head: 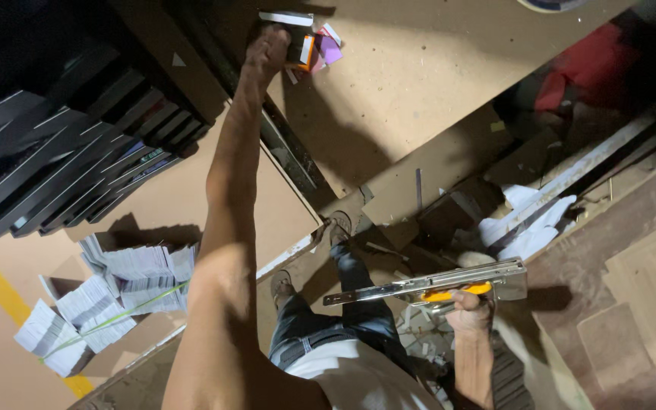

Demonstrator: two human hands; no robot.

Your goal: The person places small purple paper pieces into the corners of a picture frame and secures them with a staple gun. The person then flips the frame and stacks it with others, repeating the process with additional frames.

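Reaching arm: left hand extended far from the body across the tabletop, fingers resting on a small dark box at the far edge of the brown board surface.
Left hand state: fingers curled partly over the near side of the small dark box; whether they actually clamp it cannot be told from this view.
Small dark box position: on the tabletop, touching the left hand, with a white strip just beyond it.
Items beside the box: orange card and purple card, both lying just to the box's right side, touching or overlapping each other.
Right hand: closed around the orange grip of a metal staple gun, held low beside the body, well apart from the small dark box.
Staple gun attitude: long metal body roughly level, narrow end pointing toward the person's legs.
Dark panels: stacked on edge in a row, left of the reaching arm, well apart from the box.
White paper bundles: tied stacks lying below the dark panels, near the arm's elbow.
Floor: wood offcuts and white scraps, right of the staple gun.
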